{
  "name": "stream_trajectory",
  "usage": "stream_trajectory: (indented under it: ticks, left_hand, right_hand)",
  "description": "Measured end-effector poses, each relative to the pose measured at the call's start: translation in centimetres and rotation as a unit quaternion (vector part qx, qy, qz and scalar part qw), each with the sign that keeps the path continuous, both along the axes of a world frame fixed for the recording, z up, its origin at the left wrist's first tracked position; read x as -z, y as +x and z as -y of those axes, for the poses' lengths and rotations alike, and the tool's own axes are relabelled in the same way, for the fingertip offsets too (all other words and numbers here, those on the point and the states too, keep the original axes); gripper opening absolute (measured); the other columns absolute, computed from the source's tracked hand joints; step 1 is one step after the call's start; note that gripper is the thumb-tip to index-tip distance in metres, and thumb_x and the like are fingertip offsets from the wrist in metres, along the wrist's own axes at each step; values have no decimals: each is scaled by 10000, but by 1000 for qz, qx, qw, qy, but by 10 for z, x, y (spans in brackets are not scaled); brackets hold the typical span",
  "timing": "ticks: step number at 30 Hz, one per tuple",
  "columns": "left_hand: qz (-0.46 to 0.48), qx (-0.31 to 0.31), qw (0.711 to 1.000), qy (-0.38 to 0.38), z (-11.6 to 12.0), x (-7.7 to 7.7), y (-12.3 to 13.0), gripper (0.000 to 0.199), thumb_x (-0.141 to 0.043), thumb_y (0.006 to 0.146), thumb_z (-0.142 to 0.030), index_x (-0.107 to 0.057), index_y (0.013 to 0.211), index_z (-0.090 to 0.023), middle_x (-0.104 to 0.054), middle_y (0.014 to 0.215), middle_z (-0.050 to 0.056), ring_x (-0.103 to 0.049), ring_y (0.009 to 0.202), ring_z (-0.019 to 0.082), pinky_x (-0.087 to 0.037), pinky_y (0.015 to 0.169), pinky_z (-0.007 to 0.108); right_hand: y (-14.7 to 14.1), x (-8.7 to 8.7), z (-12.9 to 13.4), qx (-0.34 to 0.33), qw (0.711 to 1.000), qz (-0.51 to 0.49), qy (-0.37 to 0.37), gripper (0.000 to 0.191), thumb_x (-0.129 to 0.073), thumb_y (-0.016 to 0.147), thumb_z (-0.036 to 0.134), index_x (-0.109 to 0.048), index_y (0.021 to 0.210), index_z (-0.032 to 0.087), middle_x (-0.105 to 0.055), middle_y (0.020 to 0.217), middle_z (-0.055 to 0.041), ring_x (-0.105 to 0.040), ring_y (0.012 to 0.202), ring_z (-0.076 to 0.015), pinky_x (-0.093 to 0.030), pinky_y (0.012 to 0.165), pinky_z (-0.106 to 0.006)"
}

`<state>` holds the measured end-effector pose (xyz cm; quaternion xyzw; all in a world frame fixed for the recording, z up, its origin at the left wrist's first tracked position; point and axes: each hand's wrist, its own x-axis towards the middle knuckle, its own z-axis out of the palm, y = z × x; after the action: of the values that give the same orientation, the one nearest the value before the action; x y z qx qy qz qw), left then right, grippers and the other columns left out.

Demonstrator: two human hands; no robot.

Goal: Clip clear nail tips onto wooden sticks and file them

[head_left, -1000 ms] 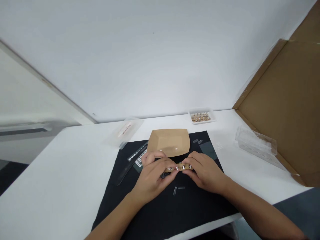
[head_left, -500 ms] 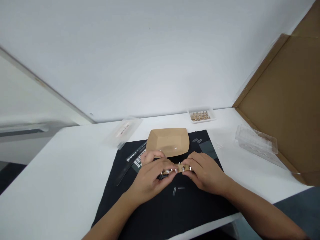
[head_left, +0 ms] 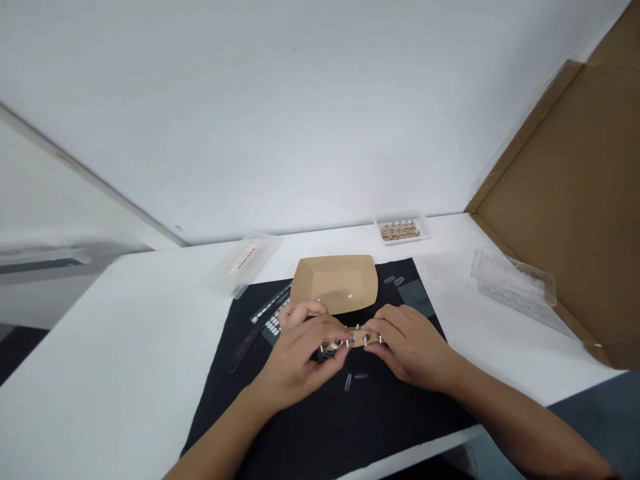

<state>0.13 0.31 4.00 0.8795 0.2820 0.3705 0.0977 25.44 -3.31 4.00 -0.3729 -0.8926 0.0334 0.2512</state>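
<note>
A tan strip [head_left: 358,338] with several small metal posts is held above the black cloth [head_left: 320,427]. My right hand [head_left: 413,343] grips its right end between thumb and fingers. At the strip's middle, the thumb and a finger of my left hand [head_left: 305,350] pinch together by a small shiny piece; the detail there is too small to make out. Just behind the hands stands a brown paper tray [head_left: 335,273] with a small white piece in it. Two clear nail-shaped pieces [head_left: 348,382] lie on the cloth in front.
At the back is a white tray [head_left: 401,231] of metal-posted strips. A clear plastic box [head_left: 513,283] stands right, beside brown cardboard [head_left: 565,213]. Left are a frosted lid [head_left: 247,260], a dark curved strip [head_left: 250,347] and a sheet of white ovals [head_left: 273,325]. More clear pieces [head_left: 399,281] lie behind my right hand.
My left thumb and fingertips have shifted slightly, and more of the strip's left part shows. My right hand keeps its hold. The view has moved a little.
</note>
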Motion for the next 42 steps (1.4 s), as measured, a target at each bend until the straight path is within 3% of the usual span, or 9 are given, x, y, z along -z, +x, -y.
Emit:
stream_trajectory:
  ticks: [11,16,24,29,35,42]
  left_hand:
    - [5,28,1000,-13,-1,1,1,136,-720,958,-169,-712,1054,-266,-786,913,-14,-662,893,191,-444,947,406]
    - [8,21,1000,-13,0,1,1,140,-730,950,-177,-720,1048,-277,-779,897,-18,-655,931,210,-455,889,375]
    - [-2,24,1000,-5,0,1,1,146,-735,952,-190,-700,1073,-263,-768,919,-8,-641,929,214,-427,925,398]
    - [2,-26,1000,17,-2,0,2,178,-756,933,-220,-684,1093,-249,-755,1046,40,-644,999,242,-417,909,413]
    - [0,-60,998,12,-4,6,0,316,-698,973,-214,-642,1283,-229,-718,1148,83,-619,1079,267,-417,965,450]
    - [3,-21,1000,16,-6,5,1,211,-706,957,-157,-699,1156,-228,-744,1051,52,-608,1027,242,-437,947,426]
  right_hand:
    - [0,0,0,-2,1000,1,0,203,-482,1108,281,-616,1160,138,-690,1042,-104,-584,924,-234,-416,744,-376]
    - [0,0,0,0,1000,-2,-2,206,-485,1105,279,-619,1165,135,-691,1033,-106,-582,903,-231,-419,742,-375]
    - [0,0,-1,-1,1000,-7,-6,198,-503,1101,288,-616,1166,138,-681,1026,-99,-587,901,-231,-418,744,-370]
    - [11,1,-9,32,999,-17,-16,194,-508,1097,275,-610,1207,152,-677,1083,-118,-608,931,-242,-461,774,-376]
    - [21,5,-18,61,997,-28,-27,198,-547,1077,258,-607,1229,146,-664,1111,-129,-617,956,-254,-487,803,-388]
    - [12,1,-12,33,999,-26,-32,165,-538,1089,273,-615,1187,167,-672,1074,-96,-621,933,-232,-453,776,-369]
